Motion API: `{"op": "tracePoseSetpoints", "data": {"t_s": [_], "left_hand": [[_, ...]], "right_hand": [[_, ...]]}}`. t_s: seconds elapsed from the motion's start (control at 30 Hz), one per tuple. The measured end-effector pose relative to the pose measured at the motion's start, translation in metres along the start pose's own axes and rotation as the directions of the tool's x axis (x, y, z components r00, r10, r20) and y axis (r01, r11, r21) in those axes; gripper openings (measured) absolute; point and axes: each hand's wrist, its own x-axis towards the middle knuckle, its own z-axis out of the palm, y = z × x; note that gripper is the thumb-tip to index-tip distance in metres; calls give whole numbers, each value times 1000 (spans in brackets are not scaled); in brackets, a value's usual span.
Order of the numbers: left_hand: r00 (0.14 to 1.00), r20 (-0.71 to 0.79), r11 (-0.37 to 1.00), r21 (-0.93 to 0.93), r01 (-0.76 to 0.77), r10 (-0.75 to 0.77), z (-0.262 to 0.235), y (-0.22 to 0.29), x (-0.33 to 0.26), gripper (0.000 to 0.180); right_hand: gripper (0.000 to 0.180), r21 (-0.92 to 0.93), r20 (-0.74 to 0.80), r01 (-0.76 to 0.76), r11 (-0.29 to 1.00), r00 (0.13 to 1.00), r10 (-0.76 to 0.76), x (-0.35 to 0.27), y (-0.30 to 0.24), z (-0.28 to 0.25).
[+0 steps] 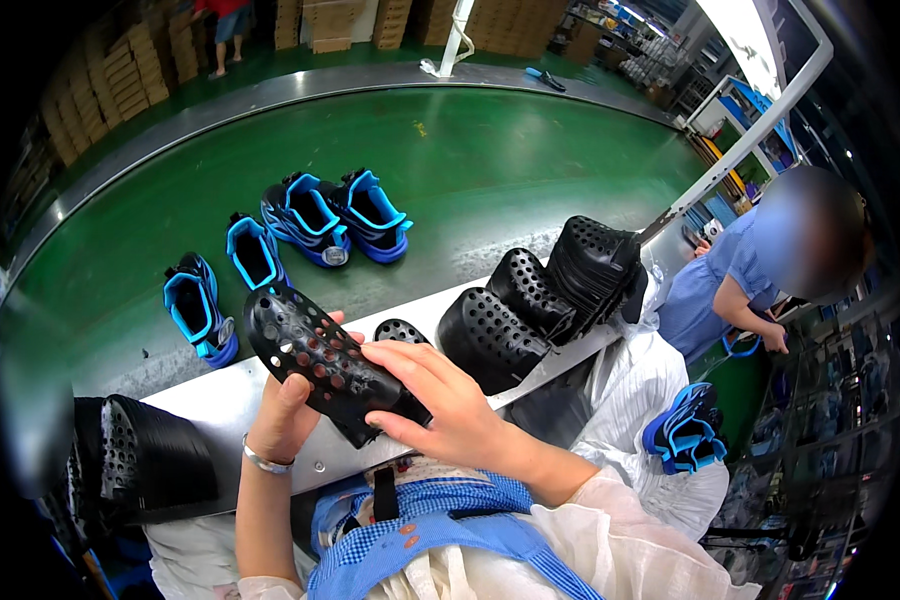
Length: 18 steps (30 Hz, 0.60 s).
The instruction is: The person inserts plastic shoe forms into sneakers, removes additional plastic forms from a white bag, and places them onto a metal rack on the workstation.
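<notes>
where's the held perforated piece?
Head view, left of centre: the perforated black piece is in the left hand, right hand on it, right of the leftmost blue-trimmed shoe.

Four shoes (pixel 320 238) stand on our belt (pixel 530 150), left of centre, toward its near edge. Along that edge, stacked shells (pixel 490 335) sit on the ledge's (pixel 220 400) right half, others by its left end. Between them, our left hand (pixel 286 408) and right hand (pixel 445 400) hold one shell (pixel 315 345).
</notes>
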Motion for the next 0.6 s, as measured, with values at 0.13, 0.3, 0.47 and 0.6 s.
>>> {"op": "tracePoseSetpoints", "data": {"t_s": [0.13, 0.3, 0.47, 0.6], "left_hand": [[957, -265, 992, 76, -97, 114, -8, -6, -8, 74], [904, -396, 985, 18, -169, 162, -31, -7, -13, 39], [897, -433, 995, -10, -102, 88, -37, -2, -8, 32], [899, -430, 994, -31, -106, 83, -49, 2, -11, 34]], "right_hand": [[50, -91, 3, 9, 996, 1000, -9, 10, 6, 8], [42, -234, 137, -11, 972, 990, 44, 32, 18, 28], [43, -276, 248, -92, 957, 955, 164, 51, 25, 33], [37, -215, 343, -126, 968, 919, 196, 67, 27, 44]]}}
